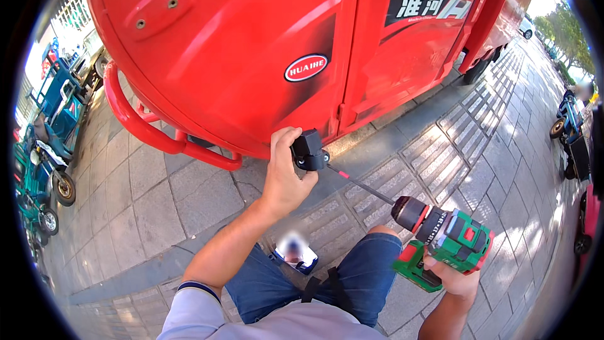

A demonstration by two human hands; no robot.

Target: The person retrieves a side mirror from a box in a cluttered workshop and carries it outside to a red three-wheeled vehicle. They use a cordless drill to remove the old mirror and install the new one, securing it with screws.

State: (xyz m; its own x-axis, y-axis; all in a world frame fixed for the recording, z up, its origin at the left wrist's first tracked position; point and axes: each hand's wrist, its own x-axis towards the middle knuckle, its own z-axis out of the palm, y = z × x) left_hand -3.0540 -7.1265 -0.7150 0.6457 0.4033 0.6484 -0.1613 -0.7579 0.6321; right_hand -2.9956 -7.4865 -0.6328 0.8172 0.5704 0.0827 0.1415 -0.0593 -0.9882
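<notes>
Pressing a small black bracket (pixel 309 151) against the lower edge of the red vehicle body (pixel 251 44), the left hand (pixel 284 173) has its grip closed around it. Below and right of the bracket, the right hand (pixel 454 280) clasps a green cordless drill (pixel 443 239), its long bit (pixel 362 186) reaching to the bracket.

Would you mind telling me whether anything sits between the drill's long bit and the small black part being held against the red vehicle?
Nothing visible does. The left hand holds the black part against the red vehicle body, and the long bit of the green drill, gripped by the right hand, runs straight to the part over bare paving.
</notes>
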